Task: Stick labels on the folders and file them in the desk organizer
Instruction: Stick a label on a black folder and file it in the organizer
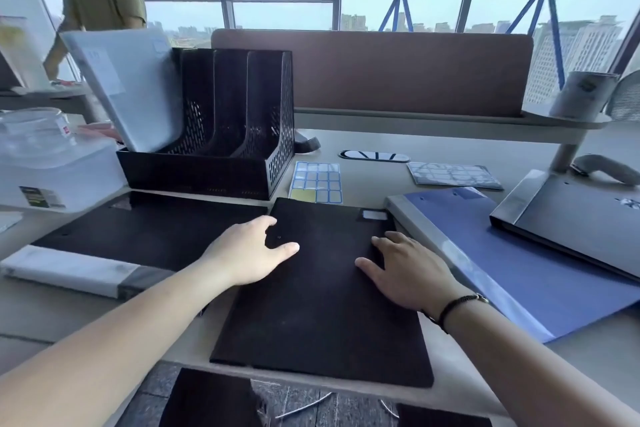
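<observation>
- Left hand (247,253) palm-down on the upper left part of the black folder (322,305), fingers loosely spread and released, thumb stretched toward the middle of the cover, nothing grasped.
- Right hand (405,270) flat on the same folder near its right edge, fingers straight and relaxed, thumb angled inward; dark bracelet (450,308) at the wrist.
- Both forearms in from the bottom corners, converging on the folder.
- Black folder centred on the desk (588,357), near edge close to the desk's front lip, small white label (374,215) at its top right corner.
- Label sheet (317,182) just beyond the folder's far edge, one yellow gap at its lower left; second sheet (453,175) further right.
- Blue folder (519,263) just beside on the right, a grey folder (581,222) overlapping its far corner.
- Another black folder (145,232) on the left, white spine toward the viewer.
- Black mesh desk organizer (221,135) behind to the left, one pale folder (128,87) leaning in its leftmost slot.
- Open desk strip between organizer and label sheets.
</observation>
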